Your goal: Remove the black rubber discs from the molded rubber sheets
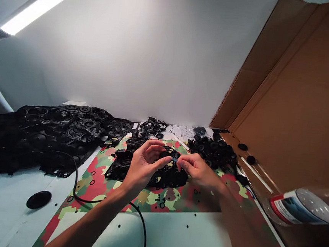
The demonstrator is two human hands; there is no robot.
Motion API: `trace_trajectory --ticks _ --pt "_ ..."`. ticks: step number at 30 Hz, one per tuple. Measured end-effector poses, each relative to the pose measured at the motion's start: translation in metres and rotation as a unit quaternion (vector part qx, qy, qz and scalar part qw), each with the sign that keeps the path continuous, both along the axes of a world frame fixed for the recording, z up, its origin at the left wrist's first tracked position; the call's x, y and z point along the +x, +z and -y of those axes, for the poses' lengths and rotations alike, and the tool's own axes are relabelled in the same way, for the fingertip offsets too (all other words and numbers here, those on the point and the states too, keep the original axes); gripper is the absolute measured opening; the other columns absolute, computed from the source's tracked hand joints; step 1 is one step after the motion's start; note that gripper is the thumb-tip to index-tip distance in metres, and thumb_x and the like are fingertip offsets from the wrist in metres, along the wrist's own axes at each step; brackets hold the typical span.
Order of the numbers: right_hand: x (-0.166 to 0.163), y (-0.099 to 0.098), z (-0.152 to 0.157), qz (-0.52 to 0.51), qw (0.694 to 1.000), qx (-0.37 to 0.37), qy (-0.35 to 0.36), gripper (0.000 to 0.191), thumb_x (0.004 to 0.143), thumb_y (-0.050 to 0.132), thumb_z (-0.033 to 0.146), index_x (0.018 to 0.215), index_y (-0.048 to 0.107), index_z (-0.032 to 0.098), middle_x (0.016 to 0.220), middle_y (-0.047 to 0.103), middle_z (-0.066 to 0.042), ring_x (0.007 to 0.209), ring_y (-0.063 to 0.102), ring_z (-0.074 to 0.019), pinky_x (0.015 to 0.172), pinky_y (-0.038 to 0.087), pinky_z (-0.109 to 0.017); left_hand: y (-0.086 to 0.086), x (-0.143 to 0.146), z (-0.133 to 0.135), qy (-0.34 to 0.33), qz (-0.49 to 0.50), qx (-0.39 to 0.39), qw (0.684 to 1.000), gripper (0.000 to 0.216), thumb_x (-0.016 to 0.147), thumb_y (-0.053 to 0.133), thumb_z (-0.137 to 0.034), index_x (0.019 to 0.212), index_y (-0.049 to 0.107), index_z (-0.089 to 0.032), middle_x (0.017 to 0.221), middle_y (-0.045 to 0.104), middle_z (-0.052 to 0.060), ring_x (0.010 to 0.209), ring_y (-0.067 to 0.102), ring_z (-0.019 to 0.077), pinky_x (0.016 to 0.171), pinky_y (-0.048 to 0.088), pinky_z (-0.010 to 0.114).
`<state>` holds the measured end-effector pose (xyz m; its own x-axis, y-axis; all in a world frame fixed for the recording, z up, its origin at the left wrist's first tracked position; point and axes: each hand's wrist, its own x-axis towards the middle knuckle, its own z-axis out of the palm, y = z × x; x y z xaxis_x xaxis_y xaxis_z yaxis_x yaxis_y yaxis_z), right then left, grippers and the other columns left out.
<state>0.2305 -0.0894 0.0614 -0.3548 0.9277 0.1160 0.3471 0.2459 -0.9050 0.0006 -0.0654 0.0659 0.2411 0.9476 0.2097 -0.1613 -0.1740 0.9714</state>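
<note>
My left hand [147,163] is curled, its fingers and thumb closed around a dark round rubber piece [165,154]. Pinched in my right hand [195,167] is a small thin bluish-grey tool [174,159], its tip close to my left thumb; its exact kind is too small to make out. Below both hands lies a black moulded rubber sheet [120,169] with round shapes in it, partly hidden by my left hand. Right of it is a heap of loose black rubber discs [212,149].
A large pile of black rubber sheets [74,127] covers the left. A camouflage-patterned mat [146,199] lies under the work, crossed by a black cable [76,177]. One black disc [38,199] rests front left. At right are a clear labelled tub [301,206] and a cardboard wall [301,101].
</note>
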Motion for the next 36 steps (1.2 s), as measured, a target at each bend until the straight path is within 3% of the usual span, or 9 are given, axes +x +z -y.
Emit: trace_trajectory --ticks 3,5,8,11,15,18,21,32,36 --pt "0.005 0.000 -0.002 0.032 0.997 0.040 -0.064 0.061 0.109 0.048 0.070 0.073 0.054 0.021 0.071 0.045 0.002 0.069 0.039 -0.0160 0.064 0.031 -0.030 -0.003 -0.003 -0.005 -0.006 -0.020 0.008 1.000 0.042 0.087 0.091 -0.040 0.119 0.069 -0.025 0.112 0.076 0.004 0.107 0.074 0.0191 0.092 0.062 0.031" --pt "0.014 -0.002 -0.006 0.077 0.980 0.072 -0.172 0.058 0.110 0.045 0.067 0.075 0.054 0.022 0.069 0.049 0.000 0.067 0.042 -0.0174 0.063 0.031 -0.031 -0.008 -0.007 -0.012 -0.002 -0.051 0.026 0.998 0.035 0.094 0.083 -0.043 0.119 0.068 -0.024 0.112 0.076 0.005 0.106 0.075 0.0196 0.092 0.062 0.033" --pt "0.033 -0.007 -0.011 0.197 0.907 0.092 -0.362 0.051 0.112 0.043 0.058 0.080 0.061 0.022 0.068 0.059 -0.005 0.065 0.049 -0.0207 0.064 0.028 -0.033 -0.021 -0.016 -0.022 -0.016 -0.168 0.077 0.983 0.023 0.099 0.076 -0.038 0.114 0.069 -0.022 0.104 0.076 0.004 0.099 0.074 0.0206 0.087 0.060 0.035" --pt "0.047 -0.011 -0.015 0.268 0.860 0.074 -0.429 0.047 0.113 0.043 0.052 0.085 0.067 0.021 0.074 0.066 -0.011 0.069 0.056 -0.0243 0.066 0.027 -0.034 -0.034 -0.023 -0.024 -0.031 -0.344 0.179 0.921 0.018 0.099 0.074 -0.025 0.116 0.071 -0.022 0.110 0.076 0.005 0.103 0.072 0.0243 0.096 0.057 0.043" --pt "0.041 -0.009 -0.014 0.238 0.904 0.061 -0.350 0.059 0.112 0.039 0.059 0.076 0.065 0.021 0.069 0.062 -0.006 0.066 0.054 -0.0210 0.064 0.032 -0.032 -0.040 -0.025 -0.019 -0.025 -0.485 0.284 0.827 0.025 0.107 0.065 -0.022 0.132 0.068 -0.023 0.126 0.074 0.008 0.115 0.070 0.0291 0.108 0.051 0.053" --pt "0.023 -0.005 -0.008 0.185 0.967 -0.012 -0.174 0.063 0.110 0.043 0.065 0.073 0.067 0.020 0.062 0.049 0.001 0.060 0.046 -0.0163 0.059 0.033 -0.029 -0.040 -0.024 -0.017 -0.042 -0.500 0.296 0.813 0.033 0.109 0.063 -0.023 0.142 0.064 -0.023 0.135 0.070 0.009 0.119 0.070 0.0290 0.107 0.052 0.049" --pt "0.007 -0.004 -0.003 0.159 0.983 -0.091 -0.029 0.054 0.108 0.051 0.057 0.071 0.066 0.020 0.062 0.045 0.003 0.060 0.043 -0.0146 0.060 0.031 -0.029 -0.040 -0.027 -0.017 -0.052 -0.499 0.313 0.806 0.034 0.108 0.064 -0.021 0.142 0.063 -0.025 0.136 0.069 0.008 0.118 0.070 0.0281 0.106 0.051 0.046" --pt "-0.010 -0.005 -0.003 0.248 0.962 -0.079 -0.077 0.051 0.108 0.050 0.050 0.067 0.057 0.021 0.064 0.058 0.001 0.064 0.054 -0.0164 0.063 0.033 -0.031 -0.039 -0.034 -0.015 -0.091 -0.504 0.370 0.775 0.041 0.098 0.067 -0.011 0.136 0.063 -0.026 0.129 0.073 0.008 0.116 0.070 0.0279 0.105 0.044 0.046" --pt "-0.012 -0.003 -0.002 0.230 0.967 -0.096 -0.056 0.051 0.109 0.050 0.049 0.067 0.057 0.021 0.064 0.057 0.001 0.063 0.053 -0.0157 0.062 0.033 -0.031 -0.035 -0.035 -0.013 -0.049 -0.477 0.366 0.798 0.053 0.088 0.073 -0.008 0.137 0.059 -0.022 0.123 0.076 0.008 0.108 0.070 0.0279 0.106 0.047 0.047"
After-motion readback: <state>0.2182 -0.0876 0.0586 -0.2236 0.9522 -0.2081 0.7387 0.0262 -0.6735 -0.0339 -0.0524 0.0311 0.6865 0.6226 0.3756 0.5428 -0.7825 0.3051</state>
